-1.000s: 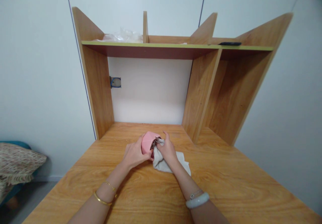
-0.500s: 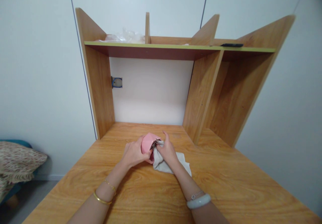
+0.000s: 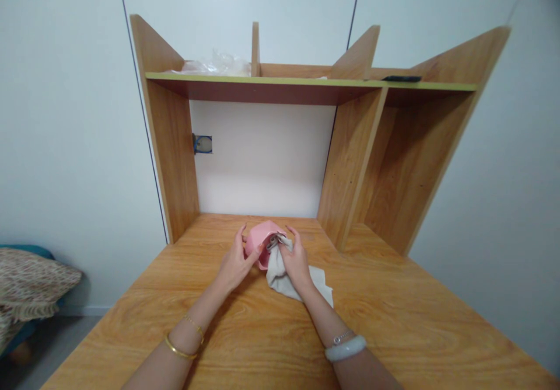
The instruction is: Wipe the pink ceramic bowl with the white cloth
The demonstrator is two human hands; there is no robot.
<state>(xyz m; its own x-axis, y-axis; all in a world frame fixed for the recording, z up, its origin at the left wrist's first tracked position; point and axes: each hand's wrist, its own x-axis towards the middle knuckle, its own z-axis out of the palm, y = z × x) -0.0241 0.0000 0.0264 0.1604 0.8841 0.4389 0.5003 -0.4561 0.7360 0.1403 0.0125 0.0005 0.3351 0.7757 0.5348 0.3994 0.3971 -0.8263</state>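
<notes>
A pink bowl-like container [image 3: 266, 230] with angular sides is tilted over the desk, its opening turned toward me and to the right. My left hand [image 3: 236, 261] grips its left side, thumb at the rim and fingers behind. A light grey cloth [image 3: 279, 273] is bunched in my right hand [image 3: 296, 261], which presses part of it into the opening at the right rim. The cloth's loose end trails on the desk beneath my right wrist. Inside the container, much is hidden by the cloth and my thumb.
The wooden desk [image 3: 262, 343] carries a shelf unit [image 3: 350, 174] at its back. A clear plastic bag [image 3: 221, 63] and a dark flat object [image 3: 401, 79] lie on the upper shelf. An open wall socket box [image 3: 203, 144] shows behind. At far left is a patterned cushion [image 3: 35, 279].
The pink container has turned so more of its opening shows, and it sits slightly farther right and up. My left hand has shifted its hold; the right hand stays on the cloth.
</notes>
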